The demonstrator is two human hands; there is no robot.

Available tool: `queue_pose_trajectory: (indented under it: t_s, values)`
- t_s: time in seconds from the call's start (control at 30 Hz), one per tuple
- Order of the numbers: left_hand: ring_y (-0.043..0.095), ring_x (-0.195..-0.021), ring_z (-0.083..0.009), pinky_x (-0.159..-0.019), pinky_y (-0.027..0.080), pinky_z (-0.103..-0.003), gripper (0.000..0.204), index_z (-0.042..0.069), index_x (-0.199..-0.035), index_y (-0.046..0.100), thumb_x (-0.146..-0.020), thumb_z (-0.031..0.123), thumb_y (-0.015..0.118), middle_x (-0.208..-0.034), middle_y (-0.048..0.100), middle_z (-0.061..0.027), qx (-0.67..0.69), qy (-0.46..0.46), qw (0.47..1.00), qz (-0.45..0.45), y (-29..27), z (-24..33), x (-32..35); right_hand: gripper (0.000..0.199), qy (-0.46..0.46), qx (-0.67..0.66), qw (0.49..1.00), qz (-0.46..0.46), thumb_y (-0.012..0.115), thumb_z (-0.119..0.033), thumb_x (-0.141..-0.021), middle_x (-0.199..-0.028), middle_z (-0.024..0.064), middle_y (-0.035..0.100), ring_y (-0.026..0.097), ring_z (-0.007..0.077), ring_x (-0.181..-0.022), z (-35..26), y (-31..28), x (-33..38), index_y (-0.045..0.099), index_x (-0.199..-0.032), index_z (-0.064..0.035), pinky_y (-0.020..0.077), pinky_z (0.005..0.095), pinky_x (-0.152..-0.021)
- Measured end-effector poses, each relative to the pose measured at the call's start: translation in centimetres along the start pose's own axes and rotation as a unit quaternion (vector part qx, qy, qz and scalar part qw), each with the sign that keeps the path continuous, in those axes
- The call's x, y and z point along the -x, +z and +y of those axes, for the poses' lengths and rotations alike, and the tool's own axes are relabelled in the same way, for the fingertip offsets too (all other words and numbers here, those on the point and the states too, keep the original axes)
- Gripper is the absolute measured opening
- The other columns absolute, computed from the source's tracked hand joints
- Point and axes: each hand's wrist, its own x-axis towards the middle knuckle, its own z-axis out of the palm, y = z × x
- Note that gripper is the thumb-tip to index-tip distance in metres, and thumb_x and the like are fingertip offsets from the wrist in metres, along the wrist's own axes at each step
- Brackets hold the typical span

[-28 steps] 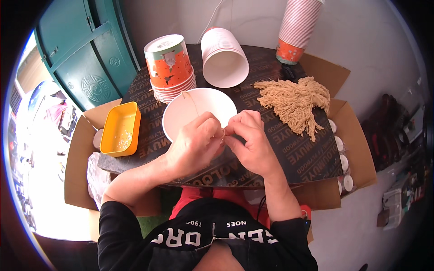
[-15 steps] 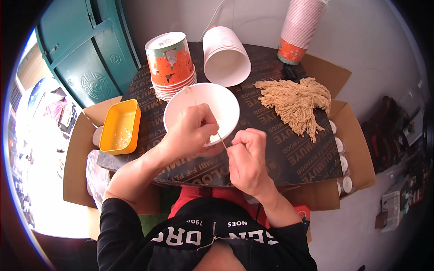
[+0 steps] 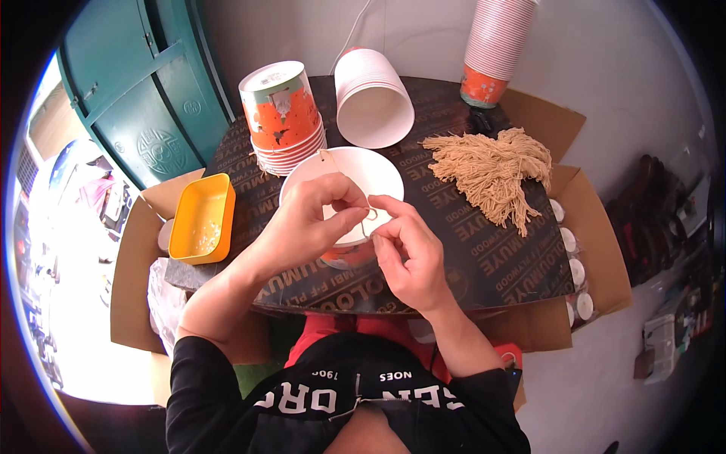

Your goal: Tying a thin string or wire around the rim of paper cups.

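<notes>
A paper bucket (image 3: pixel 376 168) with a white inside stands mouth up at the near middle of the table. Over its near rim, my left hand (image 3: pixel 314 212) pinches a thin tan string (image 3: pixel 366 219) between thumb and fingers. My right hand (image 3: pixel 412 256) has its thumb and fingertips on the same string, close to the left fingertips. The string bends into a small loop between the hands. More tan string shows at the bucket's far left rim. My hands hide part of the bucket's near side.
An upside-down stack of orange paper buckets (image 3: pixel 278 113) and a tipped white stack (image 3: pixel 374 106) stand behind. A yellow tray (image 3: pixel 230 219) with small white bits lies left. A bundle of tan strings (image 3: pixel 495 170) lies right, below a tall bucket stack (image 3: pixel 499 45). Cardboard boxes (image 3: pixel 601 250) flank the table.
My right hand has risen toward my left, and its fingers have uncurled somewhat. The string, stretched straight between the hands before, now curves into a loop.
</notes>
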Motion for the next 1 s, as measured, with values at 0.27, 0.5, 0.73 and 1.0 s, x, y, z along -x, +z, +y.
queue_pose_trajectory:
  t_s: [0.27, 0.5, 0.73, 1.0]
  values:
    - [0.058, -0.079, -0.0126, -0.074, 0.047, -0.027, 0.009, 0.0, -0.085, 0.059, -0.08, -0.002, 0.067, -0.082, 0.059, -0.0049, -0.018, 0.059, 0.998, 0.008, 0.1, -0.1, 1.1, 0.009, 0.044, -0.108, 0.992, 0.051, 0.06, 0.008, -0.087, -0.097, 0.0105, 0.062, 0.057, 0.0124, -0.071, 1.1, 1.3, 0.9, 0.057, -0.092, 0.0005, 0.0466, 0.0248, -0.06]
    - [0.061, -0.079, -0.0211, -0.086, 0.047, -0.033, 0.014, 0.003, -0.083, 0.056, -0.076, -0.005, 0.066, -0.082, 0.059, -0.006, -0.142, 0.11, 0.983, 0.023, 0.5, -0.7, 2.4, 0.01, 0.001, -0.017, 0.998, 0.061, 0.062, 0.007, -0.088, -0.084, 0.0075, 0.057, 0.054, 0.0138, -0.066, 0.5, 1.4, 1.0, 0.057, -0.093, -0.0006, 0.0445, 0.0263, -0.058]
    - [0.062, -0.081, -0.0246, -0.104, 0.04, -0.052, 0.021, 0.007, -0.088, 0.056, -0.075, -0.006, 0.067, -0.082, 0.06, -0.004, -0.172, 0.223, 0.959, 0.02, 1.0, -0.8, 3.1, 0.012, 0.088, -0.056, 0.99, 0.091, 0.065, 0.006, -0.088, -0.081, 0.0072, 0.056, 0.057, 0.0136, -0.065, -0.2, 2.2, 1.7, 0.058, -0.095, -0.0004, 0.0458, 0.0267, -0.057]
    - [0.062, -0.08, -0.0253, -0.101, 0.04, -0.054, 0.02, 0.007, -0.089, 0.055, -0.078, -0.004, 0.068, -0.083, 0.061, -0.004, -0.143, 0.241, 0.959, 0.037, 0.8, -1.1, 3.0, 0.015, 0.019, 0.048, 0.998, 0.043, 0.068, 0.009, -0.083, -0.082, 0.0099, 0.059, 0.062, 0.0208, -0.066, -0.9, 1.7, 1.2, 0.063, -0.094, -0.0004, 0.0494, 0.0285, -0.058]
